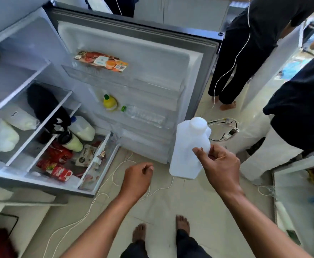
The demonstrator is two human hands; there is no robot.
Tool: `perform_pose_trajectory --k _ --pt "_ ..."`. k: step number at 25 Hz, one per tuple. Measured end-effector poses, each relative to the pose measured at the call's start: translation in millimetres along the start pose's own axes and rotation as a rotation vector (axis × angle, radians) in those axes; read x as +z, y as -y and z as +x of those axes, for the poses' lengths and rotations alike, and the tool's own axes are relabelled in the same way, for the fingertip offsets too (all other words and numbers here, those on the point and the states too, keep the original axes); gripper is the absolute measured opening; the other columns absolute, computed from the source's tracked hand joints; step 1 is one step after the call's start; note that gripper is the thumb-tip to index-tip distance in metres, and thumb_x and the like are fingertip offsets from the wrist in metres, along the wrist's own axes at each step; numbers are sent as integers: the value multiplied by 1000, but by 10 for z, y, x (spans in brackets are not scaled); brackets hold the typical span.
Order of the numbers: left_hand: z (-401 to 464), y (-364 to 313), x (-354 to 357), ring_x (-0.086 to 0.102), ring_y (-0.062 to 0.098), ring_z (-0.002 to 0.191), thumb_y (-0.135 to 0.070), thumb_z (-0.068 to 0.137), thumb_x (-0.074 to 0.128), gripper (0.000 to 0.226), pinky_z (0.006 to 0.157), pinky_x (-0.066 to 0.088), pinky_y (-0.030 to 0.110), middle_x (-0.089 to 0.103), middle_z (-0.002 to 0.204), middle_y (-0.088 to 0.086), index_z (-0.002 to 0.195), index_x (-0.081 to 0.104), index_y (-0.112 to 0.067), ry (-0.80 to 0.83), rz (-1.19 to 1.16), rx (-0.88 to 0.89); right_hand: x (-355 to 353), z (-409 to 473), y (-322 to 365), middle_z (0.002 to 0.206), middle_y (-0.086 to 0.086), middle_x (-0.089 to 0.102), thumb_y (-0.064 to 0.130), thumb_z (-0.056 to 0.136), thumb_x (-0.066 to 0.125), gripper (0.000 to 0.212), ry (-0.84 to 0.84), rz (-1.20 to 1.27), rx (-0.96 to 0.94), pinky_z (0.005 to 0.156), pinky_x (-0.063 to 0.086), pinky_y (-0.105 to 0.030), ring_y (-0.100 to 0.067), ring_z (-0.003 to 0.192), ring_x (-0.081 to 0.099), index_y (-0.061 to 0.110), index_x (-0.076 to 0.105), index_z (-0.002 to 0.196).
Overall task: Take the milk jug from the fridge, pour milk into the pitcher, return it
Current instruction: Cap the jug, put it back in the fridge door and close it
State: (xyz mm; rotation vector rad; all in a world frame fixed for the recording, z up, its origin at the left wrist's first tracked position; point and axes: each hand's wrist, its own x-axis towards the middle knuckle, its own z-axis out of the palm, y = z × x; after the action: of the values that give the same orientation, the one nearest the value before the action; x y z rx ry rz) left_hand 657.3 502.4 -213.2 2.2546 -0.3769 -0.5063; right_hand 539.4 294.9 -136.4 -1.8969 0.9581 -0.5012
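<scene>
My right hand grips a white plastic milk jug by its side, holding it upright in front of the open fridge door. The jug has a white cap. My left hand hangs loosely curled and empty, to the left of the jug and below the door. Inside the fridge, another milk jug with a blue cap lies on a lower shelf. No pitcher is in view.
Door shelves hold a yellow bottle, a clear bottle and a flat packet. Red packets and a chips bag fill the bottom drawer. Two people stand at the right. White cables trail across the tiled floor.
</scene>
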Motion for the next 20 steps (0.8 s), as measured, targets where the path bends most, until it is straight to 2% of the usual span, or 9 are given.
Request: perform_pose_trajectory --k 2,4,6,8,11,14,17,20 --pt "-77 326 72 72 18 88 -20 93 66 13 85 56 30 78 89 -1 94 79 -22 121 -142 -178 252 -160 -23 67 -13 67 36 83 83 30 -8 18 39 58 45 -33 -18 57 53 12 69 71" --pt "-48 557 73 71 22 88 -29 87 66 13 91 57 38 78 93 5 91 77 -23 213 -241 -283 534 -318 -3 64 -10 66 34 84 84 28 -31 52 73 59 43 -30 -10 57 49 12 70 72" --pt "38 699 40 62 19 81 -35 78 62 21 84 54 35 70 87 8 88 74 -21 278 -439 -399 788 -446 29 66 -6 68 34 84 83 25 -43 57 98 60 46 -30 -8 59 52 13 72 76" --pt "114 712 -3 57 20 82 -32 85 62 20 75 51 32 60 91 9 94 68 -16 318 -676 -550 968 -547 67 71 -12 70 36 85 82 26 -57 66 104 61 48 -32 -11 61 53 13 73 78" --pt "222 756 -75 61 30 98 -26 105 49 24 87 55 37 63 106 17 114 62 -8 326 -932 -718 1229 -663 156 68 -11 68 37 84 83 27 -89 103 102 60 45 -30 -9 60 51 12 72 79" --pt "372 858 -38 62 37 106 -26 103 51 32 103 52 48 64 116 24 123 62 -4 307 -1107 -811 1446 -684 153 65 -9 63 38 84 83 28 -107 115 84 58 43 -31 -10 60 48 13 71 78" --pt "550 986 69 62 37 108 -26 99 55 44 107 50 48 64 121 24 133 59 1 277 -1151 -860 1626 -663 14 63 1 60 36 84 83 24 -92 159 107 59 43 -29 -9 61 51 16 71 80" --pt "780 1183 308 63 40 116 -23 97 56 45 111 48 50 64 128 27 135 57 2 255 -1218 -885 1875 -611 -347 73 9 70 30 85 83 17 -63 180 136 65 51 -28 -10 71 64 18 73 90"
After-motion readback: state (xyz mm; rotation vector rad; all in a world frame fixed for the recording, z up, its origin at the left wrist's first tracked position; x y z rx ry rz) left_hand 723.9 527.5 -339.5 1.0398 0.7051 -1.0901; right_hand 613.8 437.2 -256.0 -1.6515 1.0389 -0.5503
